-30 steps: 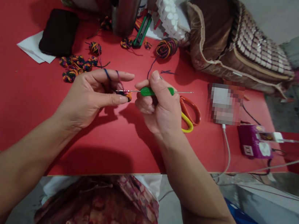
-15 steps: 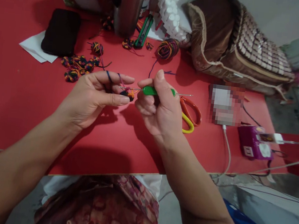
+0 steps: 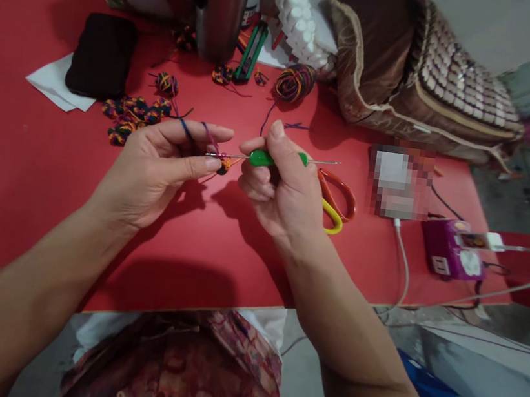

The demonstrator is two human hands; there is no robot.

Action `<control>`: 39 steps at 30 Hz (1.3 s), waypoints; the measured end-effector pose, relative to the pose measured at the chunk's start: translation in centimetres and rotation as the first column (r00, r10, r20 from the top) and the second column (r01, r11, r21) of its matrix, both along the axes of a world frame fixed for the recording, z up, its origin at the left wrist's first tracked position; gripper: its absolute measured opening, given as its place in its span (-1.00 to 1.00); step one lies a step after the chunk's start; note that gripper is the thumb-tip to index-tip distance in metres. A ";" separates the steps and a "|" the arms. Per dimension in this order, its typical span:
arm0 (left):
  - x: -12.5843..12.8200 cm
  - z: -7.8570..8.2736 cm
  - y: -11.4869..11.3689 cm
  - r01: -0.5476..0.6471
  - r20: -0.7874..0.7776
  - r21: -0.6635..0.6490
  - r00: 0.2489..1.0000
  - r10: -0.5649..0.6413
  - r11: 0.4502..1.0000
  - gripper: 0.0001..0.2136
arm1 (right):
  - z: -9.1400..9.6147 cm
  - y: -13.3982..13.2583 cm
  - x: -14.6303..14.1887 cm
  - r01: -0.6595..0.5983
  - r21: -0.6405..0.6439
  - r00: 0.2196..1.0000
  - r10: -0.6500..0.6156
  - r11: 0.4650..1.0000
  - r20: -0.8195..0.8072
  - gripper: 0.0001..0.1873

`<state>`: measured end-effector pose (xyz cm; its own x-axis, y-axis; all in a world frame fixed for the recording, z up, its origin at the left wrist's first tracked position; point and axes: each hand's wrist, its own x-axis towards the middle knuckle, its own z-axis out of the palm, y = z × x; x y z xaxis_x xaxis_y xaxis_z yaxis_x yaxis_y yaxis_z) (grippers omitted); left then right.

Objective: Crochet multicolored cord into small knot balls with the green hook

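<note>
My right hand [image 3: 282, 188] grips a crochet hook [image 3: 264, 157] by its green handle, metal tip pointing left. My left hand [image 3: 156, 168] pinches a small multicoloured crochet piece [image 3: 224, 166] between thumb and fingers, with dark yarn looped over the index finger. The hook's tip sits at that piece. The yarn runs back to a multicoloured yarn ball [image 3: 293, 83] further up the red table [image 3: 31, 155].
Several finished small crochet pieces [image 3: 132, 116] lie left of my hands. Orange-and-yellow scissors [image 3: 337, 201] lie just right of my right hand. A black pouch [image 3: 101, 54] on white paper, a metal flask [image 3: 223, 7], a brown cushion [image 3: 421, 82] and a purple charger [image 3: 451, 249] with cables stand around.
The hook has shifted slightly up and its tip has worked across the small piece; both hands stay almost in the same place.
</note>
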<state>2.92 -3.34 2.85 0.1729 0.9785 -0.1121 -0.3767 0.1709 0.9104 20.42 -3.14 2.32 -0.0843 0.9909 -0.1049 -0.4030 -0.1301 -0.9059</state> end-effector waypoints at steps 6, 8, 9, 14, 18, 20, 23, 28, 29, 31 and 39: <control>0.0 -0.1 -0.1 -0.053 0.040 0.077 0.998 0.050 0.996 -0.69 | -0.2 0.0 0.1 -0.018 0.022 1.000 0.017 1.000 0.016 -0.38; -0.1 -0.3 -0.1 -0.030 0.015 0.067 0.999 0.029 0.997 -0.65 | -0.1 0.0 0.2 -0.025 0.029 1.000 0.025 0.999 0.005 -0.39; -0.1 -0.3 -0.1 -0.026 0.005 0.051 1.000 0.026 0.998 -0.67 | -0.1 0.0 0.2 -0.027 0.033 1.000 0.027 0.999 -0.007 -0.41; -0.4 -0.3 0.1 -0.009 0.000 -0.005 1.000 0.009 1.000 -0.71 | -0.2 0.0 0.2 -0.018 0.058 0.999 0.021 0.998 -0.046 -0.44; -0.6 -0.1 0.4 0.044 0.059 -0.052 0.997 -0.041 0.998 -0.56 | -0.5 0.1 0.2 -0.009 0.049 1.000 0.009 0.999 -0.014 -0.42; -0.6 -0.2 0.5 0.033 0.084 -0.036 0.996 -0.030 0.999 -0.56 | -0.5 0.1 0.2 -0.006 0.043 1.000 0.006 0.999 -0.011 -0.43; -0.6 -0.3 0.4 0.018 0.067 0.002 0.998 -0.018 1.000 -0.60 | -0.4 0.2 0.2 0.003 0.053 1.000 -0.002 0.999 -0.007 -0.42; -0.5 -0.2 0.1 -0.005 0.020 0.042 1.000 0.004 0.999 -0.62 | -0.4 0.0 0.2 -0.033 0.081 0.999 0.036 0.996 -0.036 -0.48; -0.5 -0.1 0.0 -0.012 0.006 0.047 1.000 0.011 0.999 -0.63 | -0.4 -0.1 0.2 -0.032 0.085 0.999 0.034 0.996 -0.026 -0.49; -0.5 0.1 -0.2 -0.024 -0.015 0.055 1.000 0.025 0.998 -0.65 | -0.3 -0.3 0.2 -0.017 0.089 1.000 0.016 0.996 0.014 -0.48; -0.6 -0.8 0.0 -0.054 0.027 0.102 0.998 0.051 0.993 -0.53 | 0.0 -0.7 0.4 -0.006 0.172 0.999 -0.001 0.985 0.043 -0.54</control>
<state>2.29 -3.31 2.03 0.1224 0.9925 -0.0066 -0.4052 0.0560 0.9125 20.79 -3.85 2.30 -0.0860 0.9943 0.0633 -0.3632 0.0279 -0.9313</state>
